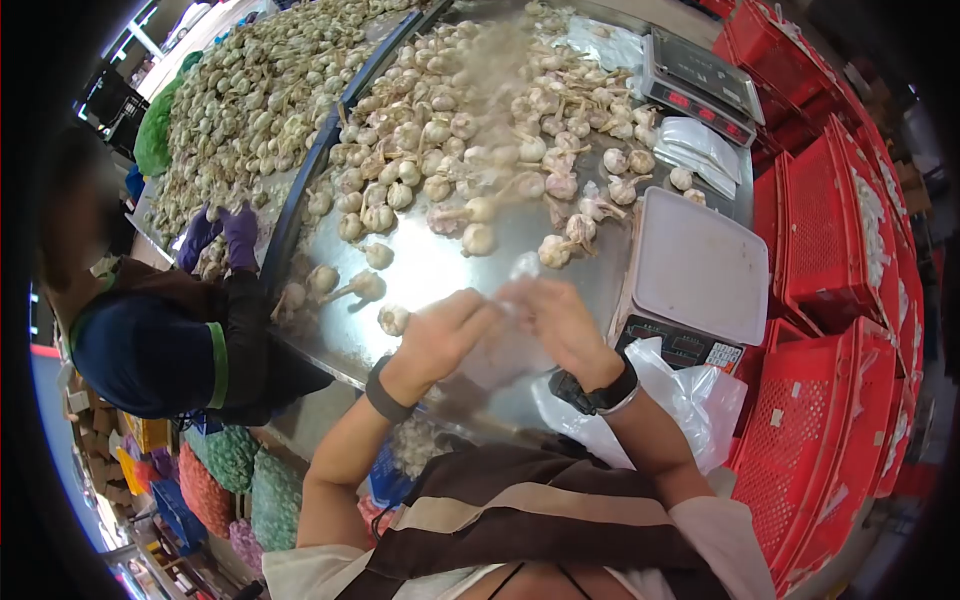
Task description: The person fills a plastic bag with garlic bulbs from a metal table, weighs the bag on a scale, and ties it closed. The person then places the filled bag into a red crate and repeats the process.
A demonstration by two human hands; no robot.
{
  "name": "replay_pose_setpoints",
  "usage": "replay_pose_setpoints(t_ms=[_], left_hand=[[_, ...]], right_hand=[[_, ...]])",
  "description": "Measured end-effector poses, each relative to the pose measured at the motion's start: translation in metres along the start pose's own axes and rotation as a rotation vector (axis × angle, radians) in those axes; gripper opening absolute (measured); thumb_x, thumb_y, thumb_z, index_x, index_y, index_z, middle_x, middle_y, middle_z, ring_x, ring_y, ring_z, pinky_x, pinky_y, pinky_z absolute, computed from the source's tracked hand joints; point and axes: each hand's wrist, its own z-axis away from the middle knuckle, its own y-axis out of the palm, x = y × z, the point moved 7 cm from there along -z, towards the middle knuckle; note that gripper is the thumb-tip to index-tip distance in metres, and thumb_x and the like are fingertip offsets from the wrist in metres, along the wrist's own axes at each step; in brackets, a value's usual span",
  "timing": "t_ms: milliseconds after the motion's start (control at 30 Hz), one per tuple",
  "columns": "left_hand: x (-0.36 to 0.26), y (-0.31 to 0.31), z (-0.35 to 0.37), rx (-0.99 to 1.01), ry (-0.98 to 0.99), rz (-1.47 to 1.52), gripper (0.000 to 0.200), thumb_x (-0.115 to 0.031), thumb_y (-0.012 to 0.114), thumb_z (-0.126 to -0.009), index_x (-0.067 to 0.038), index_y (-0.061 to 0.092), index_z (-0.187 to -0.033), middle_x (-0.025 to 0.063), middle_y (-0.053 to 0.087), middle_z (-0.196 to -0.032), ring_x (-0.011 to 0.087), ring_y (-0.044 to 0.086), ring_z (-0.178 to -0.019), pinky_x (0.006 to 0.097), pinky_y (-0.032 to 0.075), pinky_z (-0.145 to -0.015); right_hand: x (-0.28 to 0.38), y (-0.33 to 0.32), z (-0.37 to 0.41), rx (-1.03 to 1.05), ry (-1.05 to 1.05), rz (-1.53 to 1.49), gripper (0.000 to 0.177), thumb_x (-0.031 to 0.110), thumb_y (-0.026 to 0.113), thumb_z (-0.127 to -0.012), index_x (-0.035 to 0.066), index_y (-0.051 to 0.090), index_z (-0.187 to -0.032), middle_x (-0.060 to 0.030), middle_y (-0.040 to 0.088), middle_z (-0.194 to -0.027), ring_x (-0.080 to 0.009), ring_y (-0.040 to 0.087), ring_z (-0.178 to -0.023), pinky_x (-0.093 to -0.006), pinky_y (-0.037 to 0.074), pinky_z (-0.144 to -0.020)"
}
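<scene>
My left hand (442, 335) and my right hand (562, 322) are close together above the near edge of the metal table (430, 250). Their fingers are closed on a thin clear plastic bag (500, 352), which hangs between them and is blurred. I cannot make out whether anything is in it. Just left of my left hand lies a single garlic bulb (394, 320). Beyond both hands, many loose garlic bulbs (478, 239) are spread over the table. To the right of my right hand, a stack of clear plastic bags (690, 390) drapes over the table's edge.
A flat-topped scale (700, 250) stands at right, with a second scale (700, 85) behind it. Red crates (800, 430) line the right side. At left, beyond a blue divider (310, 185), a co-worker's gloved hands (238, 235) touch another garlic heap (270, 110).
</scene>
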Motion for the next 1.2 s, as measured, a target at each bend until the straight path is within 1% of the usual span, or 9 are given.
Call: replay_pose_setpoints(t_ms=[67,200,433,533,633,800,900,1000,1200], left_hand=[[0.023,0.021,0.030,0.321,-0.287,-0.001,0.011,-0.008,0.061,-0.069,-0.006,0.052,-0.075,0.0073,0.050,-0.067,0.0226,0.053,-0.057,0.0304,0.041,-0.045],[0.051,0.047,0.136,0.701,-0.570,0.370,0.010,-0.016,0.055,-0.081,-0.006,0.057,-0.078,0.0081,0.055,-0.076,0.0277,0.054,-0.065,0.0372,0.042,-0.058],[0.055,0.056,0.085,0.183,-1.016,1.113,0.016,-0.014,0.060,-0.078,-0.001,0.059,-0.086,0.0039,0.060,-0.082,0.0091,0.053,-0.085,0.0260,0.045,-0.076],[0.049,0.077,0.069,-0.084,-0.716,0.647,0.008,0.000,0.062,-0.074,0.001,0.058,-0.080,0.0051,0.060,-0.081,0.0100,0.057,-0.074,0.0213,0.045,-0.065],[0.039,0.079,0.054,0.177,-0.911,0.862,0.011,0.001,0.065,-0.072,0.001,0.057,-0.079,0.0043,0.059,-0.080,0.0083,0.054,-0.071,0.0204,0.045,-0.062],[0.042,0.068,0.054,0.049,-0.925,0.920,0.011,0.007,0.061,-0.071,-0.001,0.055,-0.076,0.0049,0.058,-0.080,0.0107,0.055,-0.072,0.0223,0.045,-0.061],[-0.002,0.049,0.027,0.206,-0.322,0.360,0.027,0.014,0.058,-0.059,-0.002,0.059,-0.082,0.0102,0.052,-0.089,0.0226,0.055,-0.081,0.0280,0.046,-0.067],[0.011,0.044,0.040,0.107,-0.576,0.450,0.028,0.013,0.059,-0.059,-0.003,0.060,-0.081,0.0097,0.053,-0.089,0.0215,0.055,-0.080,0.0284,0.045,-0.067],[0.028,0.045,0.069,0.119,-0.638,0.514,0.025,0.009,0.060,-0.057,-0.004,0.062,-0.078,0.0063,0.053,-0.076,0.0222,0.053,-0.073,0.0299,0.043,-0.065]], right_hand=[[-0.035,-0.044,-0.004,-0.285,0.041,-0.589,0.016,0.016,0.055,-0.085,0.000,0.057,-0.085,-0.0042,0.057,-0.080,-0.0069,0.048,-0.063,-0.0195,0.038,-0.055],[-0.117,-0.132,-0.002,-0.498,0.107,-0.648,0.015,0.016,0.052,-0.087,0.001,0.055,-0.088,-0.0058,0.056,-0.092,-0.0079,0.050,-0.071,-0.0209,0.040,-0.058],[0.025,-0.008,-0.001,-0.029,-0.353,0.390,0.012,0.013,0.056,-0.082,0.003,0.061,-0.086,-0.0073,0.053,-0.109,-0.0132,0.048,-0.099,-0.0300,0.038,-0.085],[0.046,0.041,0.018,0.233,-0.748,0.796,0.016,0.010,0.058,-0.075,0.002,0.064,-0.089,-0.0104,0.054,-0.106,-0.0154,0.052,-0.095,-0.0274,0.040,-0.083],[0.027,0.009,0.013,0.174,-0.468,0.634,0.018,0.008,0.060,-0.074,0.003,0.065,-0.091,-0.0109,0.057,-0.102,-0.0164,0.055,-0.090,-0.0263,0.043,-0.079],[-0.019,-0.014,0.013,0.024,-0.006,0.214,0.023,-0.004,0.060,-0.070,-0.002,0.062,-0.093,-0.0061,0.062,-0.080,-0.0104,0.056,-0.071,-0.0242,0.048,-0.063],[-0.030,-0.014,0.001,-0.064,-0.273,0.653,0.024,0.000,0.053,-0.073,0.002,0.060,-0.095,-0.0079,0.059,-0.082,-0.0155,0.057,-0.067,-0.0260,0.045,-0.060],[-0.017,-0.013,0.005,-0.262,-0.406,0.811,0.021,0.003,0.053,-0.073,0.005,0.061,-0.092,-0.0082,0.057,-0.084,-0.0182,0.057,-0.066,-0.0257,0.044,-0.061],[-0.035,-0.017,-0.009,0.091,-0.113,0.392,0.020,0.011,0.057,-0.080,-0.003,0.060,-0.093,-0.0063,0.062,-0.087,-0.0105,0.055,-0.070,-0.0252,0.045,-0.061]])
